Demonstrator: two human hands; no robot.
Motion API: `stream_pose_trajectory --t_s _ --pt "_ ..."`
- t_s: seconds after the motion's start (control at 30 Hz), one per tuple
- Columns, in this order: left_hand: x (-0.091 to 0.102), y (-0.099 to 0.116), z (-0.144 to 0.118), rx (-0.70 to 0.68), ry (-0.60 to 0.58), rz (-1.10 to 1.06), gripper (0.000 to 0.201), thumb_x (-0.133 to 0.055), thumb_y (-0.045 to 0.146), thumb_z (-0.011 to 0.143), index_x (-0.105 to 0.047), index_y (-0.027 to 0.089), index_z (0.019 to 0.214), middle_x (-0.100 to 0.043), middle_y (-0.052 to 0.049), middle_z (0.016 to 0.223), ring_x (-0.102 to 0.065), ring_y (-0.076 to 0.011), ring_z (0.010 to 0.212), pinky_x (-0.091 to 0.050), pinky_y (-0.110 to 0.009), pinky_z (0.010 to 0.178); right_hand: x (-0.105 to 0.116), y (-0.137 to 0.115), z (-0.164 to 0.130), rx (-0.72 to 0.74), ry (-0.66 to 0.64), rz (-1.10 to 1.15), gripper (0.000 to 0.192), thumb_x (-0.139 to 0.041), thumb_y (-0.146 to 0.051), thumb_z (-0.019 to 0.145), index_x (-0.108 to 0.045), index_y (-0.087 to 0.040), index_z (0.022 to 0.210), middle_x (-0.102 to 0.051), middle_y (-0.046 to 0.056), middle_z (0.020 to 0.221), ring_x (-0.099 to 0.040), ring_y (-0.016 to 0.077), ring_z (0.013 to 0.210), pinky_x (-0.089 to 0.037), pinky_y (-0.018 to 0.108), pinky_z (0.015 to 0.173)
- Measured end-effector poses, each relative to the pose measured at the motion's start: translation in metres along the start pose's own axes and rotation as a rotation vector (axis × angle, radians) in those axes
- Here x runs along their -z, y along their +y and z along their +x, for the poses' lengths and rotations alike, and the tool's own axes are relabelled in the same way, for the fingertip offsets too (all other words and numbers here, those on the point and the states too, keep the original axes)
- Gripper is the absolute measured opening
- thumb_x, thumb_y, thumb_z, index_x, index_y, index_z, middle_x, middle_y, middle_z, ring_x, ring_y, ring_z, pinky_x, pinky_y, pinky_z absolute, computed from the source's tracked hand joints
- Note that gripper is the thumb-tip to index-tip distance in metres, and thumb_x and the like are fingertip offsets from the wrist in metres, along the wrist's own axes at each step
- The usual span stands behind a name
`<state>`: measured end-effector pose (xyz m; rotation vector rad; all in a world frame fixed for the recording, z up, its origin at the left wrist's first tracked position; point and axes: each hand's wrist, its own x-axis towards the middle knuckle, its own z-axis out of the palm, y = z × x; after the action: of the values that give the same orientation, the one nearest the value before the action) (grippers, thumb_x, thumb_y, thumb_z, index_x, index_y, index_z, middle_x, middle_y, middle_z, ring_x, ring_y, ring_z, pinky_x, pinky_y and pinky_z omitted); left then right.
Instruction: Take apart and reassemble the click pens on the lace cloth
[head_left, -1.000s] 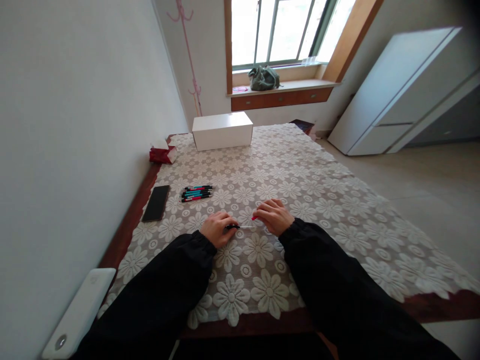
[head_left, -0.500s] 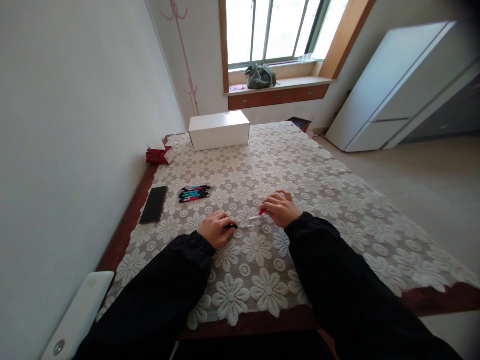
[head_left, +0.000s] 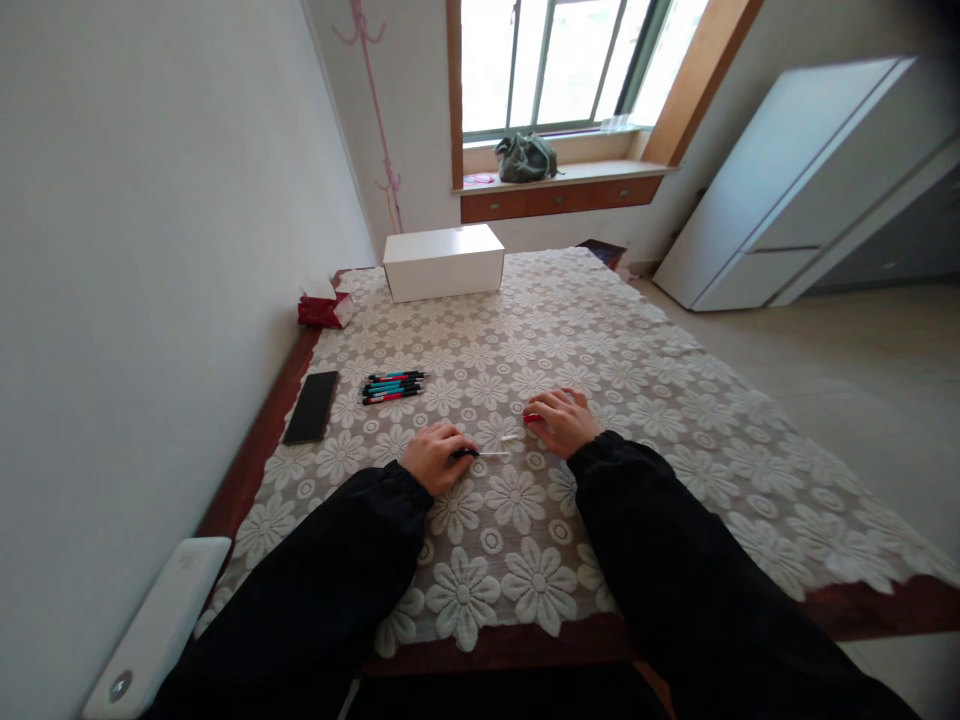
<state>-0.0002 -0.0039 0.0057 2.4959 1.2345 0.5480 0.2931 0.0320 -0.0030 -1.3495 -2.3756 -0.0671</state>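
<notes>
Head view: thin black-and-clear pen part is pinched by left hand, red cap by right hand; both judged light, slippery, best gripped mid-barrel

A room in a home — a table under a lace flower-patterned cloth stands against a plain wall, with a wooden window seat (a green bag dropped on it), a pink coat stand in the corner and a white cabinet.
</notes>
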Motion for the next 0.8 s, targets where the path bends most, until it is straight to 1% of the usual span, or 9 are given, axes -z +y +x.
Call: stream_pose_trajectory --t_s 0.13,0.23,0.3,0.43,0.53,0.63,0.8 --pt "0.000 0.000 0.000 -0.004 0.006 0.006 0.019 -0.063 0.034 0.089 -0.073 0.027 0.103 -0.069 -0.004 0.103 -0.063 -0.0200 0.097 -0.049 -0.035 0.086 -0.001 0.002 0.001 0.048 -0.071 0.036 0.009 -0.060 -0.022 0.090 -0.069 -0.025 0.092 -0.071 0.004 0.100 -0.060 0.0210 0.098 -0.040 0.036 0.091" --pt "0.000 0.001 0.000 -0.009 0.018 0.006 0.018 -0.064 0.033 0.088 -0.073 0.027 0.102 -0.069 -0.004 0.102 -0.063 -0.0204 0.096 -0.050 -0.035 0.085 -0.001 0.002 0.001 0.119 -0.105 0.087 0.009 -0.059 -0.020 0.090 -0.068 -0.023 0.090 -0.069 0.004 0.094 -0.059 0.0199 0.091 -0.044 0.032 0.082" --pt "0.001 0.001 0.000 -0.013 0.024 0.005 0.017 -0.064 0.032 0.088 -0.073 0.027 0.101 -0.069 -0.004 0.101 -0.063 -0.0207 0.096 -0.050 -0.036 0.084 -0.001 0.000 0.000 0.158 -0.107 0.107 0.009 -0.060 -0.022 0.090 -0.068 -0.023 0.094 -0.068 0.005 0.095 -0.059 0.0205 0.092 -0.045 0.032 0.082" --pt "0.001 0.002 0.000 -0.019 0.032 0.001 0.016 -0.065 0.031 0.087 -0.073 0.027 0.100 -0.069 -0.004 0.101 -0.063 -0.0200 0.093 -0.050 -0.035 0.084 -0.002 -0.011 0.000 0.195 -0.065 0.100 0.017 -0.064 -0.026 0.089 -0.068 -0.023 0.105 -0.068 0.006 0.101 -0.059 0.0224 0.097 -0.043 0.035 0.084" --pt "0.002 0.003 0.000 -0.016 0.031 0.003 0.016 -0.065 0.032 0.087 -0.073 0.027 0.100 -0.069 -0.004 0.100 -0.063 -0.0196 0.093 -0.050 -0.035 0.085 -0.007 -0.021 0.001 0.186 -0.031 0.104 0.010 -0.062 -0.028 0.092 -0.069 -0.023 0.097 -0.068 0.005 0.096 -0.058 0.0211 0.093 -0.041 0.034 0.084" --pt "0.002 0.004 0.000 -0.014 0.031 0.009 0.016 -0.065 0.033 0.087 -0.073 0.027 0.101 -0.069 -0.003 0.100 -0.063 -0.0197 0.093 -0.050 -0.034 0.085 -0.011 -0.030 0.002 0.176 -0.020 0.124 0.014 -0.058 -0.027 0.095 -0.068 -0.022 0.087 -0.067 0.004 0.089 -0.057 0.0197 0.088 -0.039 0.033 0.083" --pt "0.002 0.004 0.000 -0.033 0.058 0.002 0.019 -0.065 0.036 0.088 -0.072 0.026 0.103 -0.070 -0.004 0.101 -0.063 -0.0202 0.095 -0.051 -0.035 0.087 -0.009 -0.042 0.001 0.176 0.016 0.164 0.014 -0.057 -0.027 0.095 -0.065 -0.022 0.086 -0.067 0.004 0.088 -0.055 0.0200 0.089 -0.038 0.035 0.086"
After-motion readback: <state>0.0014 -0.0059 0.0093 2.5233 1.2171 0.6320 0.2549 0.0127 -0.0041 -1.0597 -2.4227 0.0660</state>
